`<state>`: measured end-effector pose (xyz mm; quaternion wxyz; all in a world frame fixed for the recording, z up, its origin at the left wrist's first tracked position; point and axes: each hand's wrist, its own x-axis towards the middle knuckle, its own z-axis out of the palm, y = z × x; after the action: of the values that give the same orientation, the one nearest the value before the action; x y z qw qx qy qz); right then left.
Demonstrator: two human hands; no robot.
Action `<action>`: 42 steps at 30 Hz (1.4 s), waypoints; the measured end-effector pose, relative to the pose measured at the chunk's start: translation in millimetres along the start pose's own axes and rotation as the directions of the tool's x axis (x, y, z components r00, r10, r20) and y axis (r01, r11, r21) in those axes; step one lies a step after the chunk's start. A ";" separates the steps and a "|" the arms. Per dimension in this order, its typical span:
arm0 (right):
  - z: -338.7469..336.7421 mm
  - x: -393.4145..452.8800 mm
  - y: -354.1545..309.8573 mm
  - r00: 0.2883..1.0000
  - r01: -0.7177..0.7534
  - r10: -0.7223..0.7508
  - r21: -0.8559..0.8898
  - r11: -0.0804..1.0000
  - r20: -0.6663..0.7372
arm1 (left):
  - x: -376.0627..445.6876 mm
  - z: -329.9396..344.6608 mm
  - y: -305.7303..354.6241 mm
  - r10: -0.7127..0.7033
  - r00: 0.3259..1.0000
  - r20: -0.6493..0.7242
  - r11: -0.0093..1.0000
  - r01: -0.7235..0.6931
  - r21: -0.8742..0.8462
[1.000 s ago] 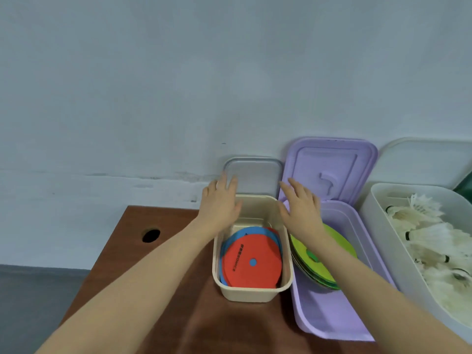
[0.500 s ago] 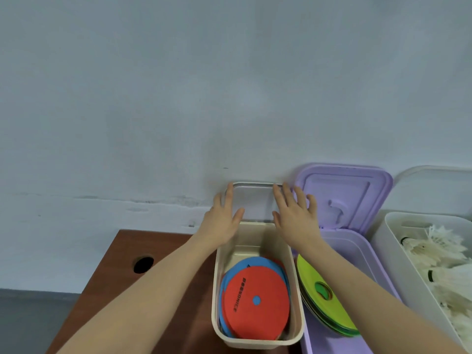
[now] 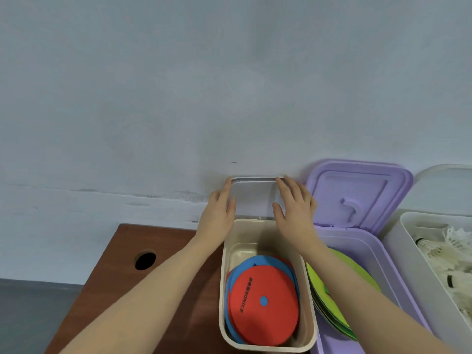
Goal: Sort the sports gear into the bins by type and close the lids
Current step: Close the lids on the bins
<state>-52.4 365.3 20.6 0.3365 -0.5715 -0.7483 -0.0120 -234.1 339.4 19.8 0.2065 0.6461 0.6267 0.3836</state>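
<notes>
A cream bin (image 3: 307, 297) stands in the middle of the table with red and blue flat discs (image 3: 263, 302) stacked inside. Its clear lid (image 3: 252, 198) stands upright behind it against the wall. My left hand (image 3: 217, 213) lies with straight fingers along the lid's left edge. Over the lid's right edge and top corner rests my right hand (image 3: 293, 213), fingers straight and thumb spread. A purple bin (image 3: 357, 238) to the right holds green discs (image 3: 339, 284), its purple lid (image 3: 357, 192) raised. White shuttlecocks (image 3: 447, 254) fill a white bin (image 3: 403, 249) at far right.
The bins sit on a brown wooden table (image 3: 122, 297) with a round cable hole (image 3: 145, 260) at its left. A pale wall rises directly behind the bins. The white bin's lid (image 3: 444, 185) leans up at the far right. Grey floor shows at lower left.
Both hands moved forward from the cream bin's rim up to the side edges of its upright lid. The view has shifted upward and closer to the wall.
</notes>
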 end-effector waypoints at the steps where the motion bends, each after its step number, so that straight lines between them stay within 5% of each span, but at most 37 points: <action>1: 2.5 0.7 -3.4 1.000 -0.008 0.008 0.066 0.998 0.006 | -1.1 -1.6 -1.2 -0.001 1.000 -0.008 1.000 0.001 -0.012; 5: 11.1 2.1 -14.2 0.999 -0.038 0.033 0.244 0.969 0.028 | -7.2 -2.5 0.0 -0.019 0.999 -0.028 0.998 0.017 -0.054; 14: 21.2 -8.4 -12.4 0.993 -0.111 0.106 0.117 0.987 0.047 | -4.2 11.3 -2.7 -0.068 0.993 0.095 0.986 0.081 -0.145; 21: 23.0 -3.8 -21.9 0.990 -0.141 0.137 0.384 0.913 0.040 | -7.8 -1.0 -9.5 -0.125 0.991 0.037 0.955 0.131 -0.268; 28: 32.3 -5.6 -20.2 0.989 -0.145 0.149 0.237 0.961 0.003 | -13.7 -25.2 -20.4 -0.113 0.994 -0.014 0.980 0.109 -0.166; 33: 21.4 -12.7 -31.5 0.976 -0.216 0.171 0.457 0.863 0.138 | -16.5 -25.9 -11.0 -0.196 0.980 -0.045 0.955 0.180 -0.236; 42: 7.5 -19.9 -38.5 0.979 -0.204 0.174 0.488 0.849 0.106 | -25.1 -38.7 -1.9 -0.189 0.978 -0.084 0.967 0.171 -0.188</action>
<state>-86.9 338.1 18.7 0.4498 -0.5366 -0.6758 0.2305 -262.5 307.0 36.4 0.2658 0.5450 0.6553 0.4505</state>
